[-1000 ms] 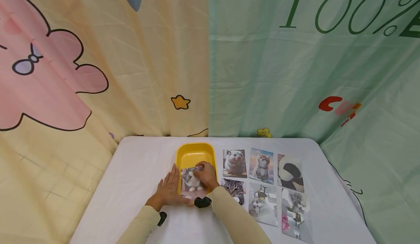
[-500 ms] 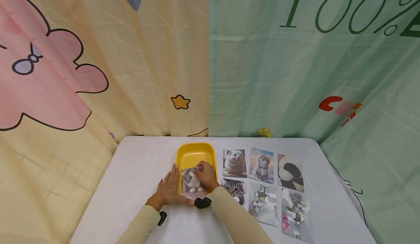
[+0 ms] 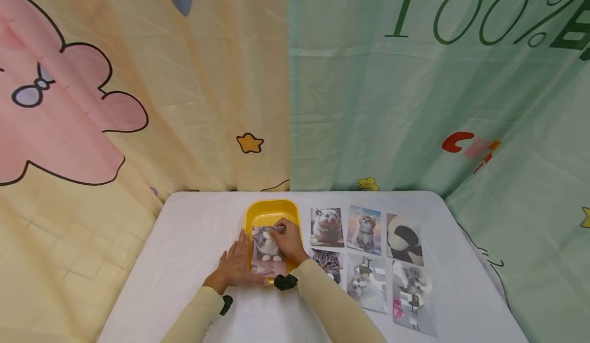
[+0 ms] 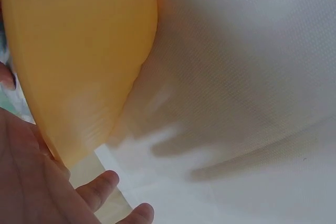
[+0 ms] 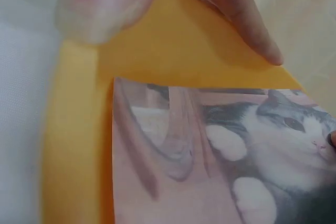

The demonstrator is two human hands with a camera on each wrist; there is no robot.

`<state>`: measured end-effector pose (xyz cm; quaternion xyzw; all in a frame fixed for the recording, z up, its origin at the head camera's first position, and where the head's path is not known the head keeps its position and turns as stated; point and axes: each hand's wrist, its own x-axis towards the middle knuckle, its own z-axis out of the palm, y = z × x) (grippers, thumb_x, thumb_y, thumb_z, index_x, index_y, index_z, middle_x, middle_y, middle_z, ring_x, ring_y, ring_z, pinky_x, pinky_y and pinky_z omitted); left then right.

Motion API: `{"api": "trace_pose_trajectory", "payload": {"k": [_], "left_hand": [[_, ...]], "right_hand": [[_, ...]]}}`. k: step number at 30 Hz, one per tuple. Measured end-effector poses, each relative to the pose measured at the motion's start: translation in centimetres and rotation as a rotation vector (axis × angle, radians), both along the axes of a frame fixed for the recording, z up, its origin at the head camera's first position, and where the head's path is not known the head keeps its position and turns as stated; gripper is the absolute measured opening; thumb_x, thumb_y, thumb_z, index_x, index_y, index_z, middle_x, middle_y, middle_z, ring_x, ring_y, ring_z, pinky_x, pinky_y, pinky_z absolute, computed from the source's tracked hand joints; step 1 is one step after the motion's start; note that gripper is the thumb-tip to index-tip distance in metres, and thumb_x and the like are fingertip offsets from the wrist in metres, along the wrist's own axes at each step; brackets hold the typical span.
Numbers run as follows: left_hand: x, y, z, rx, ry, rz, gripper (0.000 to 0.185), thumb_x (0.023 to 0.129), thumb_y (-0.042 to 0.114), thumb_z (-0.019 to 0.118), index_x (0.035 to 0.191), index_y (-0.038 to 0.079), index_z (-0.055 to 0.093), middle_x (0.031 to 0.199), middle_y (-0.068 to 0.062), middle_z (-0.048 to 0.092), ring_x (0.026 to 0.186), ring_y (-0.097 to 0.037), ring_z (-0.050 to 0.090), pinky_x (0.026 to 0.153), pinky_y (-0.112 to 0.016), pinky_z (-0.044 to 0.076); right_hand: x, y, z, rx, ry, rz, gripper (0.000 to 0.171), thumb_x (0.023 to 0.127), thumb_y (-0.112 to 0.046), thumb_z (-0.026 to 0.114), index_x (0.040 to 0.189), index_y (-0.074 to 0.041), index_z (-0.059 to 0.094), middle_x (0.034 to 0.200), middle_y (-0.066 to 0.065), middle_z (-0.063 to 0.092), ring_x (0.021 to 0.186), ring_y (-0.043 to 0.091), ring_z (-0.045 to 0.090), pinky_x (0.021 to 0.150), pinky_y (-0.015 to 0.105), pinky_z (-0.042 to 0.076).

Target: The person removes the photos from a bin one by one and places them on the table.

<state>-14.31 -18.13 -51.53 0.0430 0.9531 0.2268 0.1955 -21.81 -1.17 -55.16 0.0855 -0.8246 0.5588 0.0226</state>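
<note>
My right hand pinches a photo card of a grey-and-white cat near its upper right edge. The card is over the inside of a yellow plastic tray; whether a stack lies under it I cannot tell. Along the tray's left rim lies my left hand, fingers straight, with its thumb across the near edge. In the left wrist view that hand touches the tray's outer side. The right wrist view shows the cat card up close, with only a sliver of a right fingertip visible.
Right of the tray, several photo cards lie in two rows: a hamster, a kitten and a panda behind, a tabby and other cat pictures in front. Curtains hang behind the white table.
The right hand and the cat card have moved slightly toward the tray's far end. My left hand stays at the tray's rim. The head view has shifted a little.
</note>
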Motion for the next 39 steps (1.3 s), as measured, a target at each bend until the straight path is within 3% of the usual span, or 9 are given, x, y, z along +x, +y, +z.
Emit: {"api": "trace_pose_trajectory", "payload": {"k": [6,14,21,28,33,37,39], "left_hand": [[-0.1,0.0,-0.1,-0.004,-0.005,0.006,0.142,0.058,0.063,0.082,0.152,-0.005,-0.001,0.160,-0.018,-0.010,0.143,-0.044,0.010,0.112,-0.064,0.007],[-0.4,-0.2,-0.2,-0.005,0.015,-0.009,0.141,0.059,0.062,0.082,0.151,-0.007,0.000,0.160,-0.020,-0.008,0.142,-0.046,0.014,0.111,-0.065,0.009],[-0.5,-0.4,-0.6,-0.024,0.028,-0.010,0.143,0.057,0.062,0.082,0.151,-0.006,0.000,0.160,-0.019,-0.008,0.142,-0.045,0.015,0.112,-0.064,0.010],[-0.4,-0.5,-0.7,0.001,0.026,-0.013,0.143,0.057,0.061,0.083,0.151,-0.007,0.000,0.160,-0.020,-0.008,0.141,-0.046,0.015,0.111,-0.065,0.009],[-0.4,-0.5,-0.6,0.032,0.016,-0.015,0.144,0.057,0.062,0.083,0.151,-0.007,-0.002,0.160,-0.019,-0.010,0.142,-0.046,0.013,0.112,-0.064,0.007],[-0.4,-0.6,-0.5,0.034,0.023,-0.016,0.144,0.057,0.061,0.084,0.151,-0.006,-0.002,0.160,-0.019,-0.010,0.142,-0.045,0.013,0.112,-0.064,0.008],[-0.3,-0.6,-0.5,0.026,0.024,-0.015,0.144,0.057,0.061,0.084,0.151,-0.006,-0.002,0.160,-0.019,-0.010,0.142,-0.045,0.013,0.112,-0.064,0.008]], "right_hand": [[0.1,1.5,1.5,-0.016,0.069,0.003,0.008,0.086,-0.010,0.070,0.083,-0.006,0.064,0.085,0.006,0.064,0.078,0.017,0.056,0.070,0.031,0.049],[0.2,4.2,1.9,-0.163,0.003,-0.095,0.011,0.088,-0.013,0.070,0.089,-0.003,0.065,0.096,0.011,0.065,0.085,0.021,0.060,0.070,0.032,0.053],[0.3,6.9,1.8,-0.311,0.005,-0.184,0.016,0.089,-0.009,0.069,0.092,0.004,0.061,0.098,0.019,0.059,0.069,0.015,0.050,0.055,0.026,0.044],[0.3,10.1,2.3,-0.260,0.018,-0.311,0.017,0.089,-0.017,0.071,0.095,-0.003,0.066,0.093,0.010,0.062,0.076,0.013,0.056,0.061,0.027,0.049],[0.7,13.1,2.1,-0.266,-0.004,-0.330,0.021,0.089,-0.020,0.070,0.099,-0.001,0.065,0.103,0.018,0.061,0.065,0.013,0.051,0.053,0.028,0.043],[1.3,15.6,1.8,-0.272,-0.047,-0.364,0.024,0.090,-0.022,0.070,0.101,-0.002,0.064,0.109,0.015,0.059,0.060,0.010,0.047,0.051,0.026,0.041],[1.7,16.8,1.7,-0.284,-0.053,-0.384,0.024,0.090,-0.021,0.070,0.101,-0.001,0.063,0.102,0.014,0.059,0.061,0.010,0.047,0.051,0.025,0.042]]}}
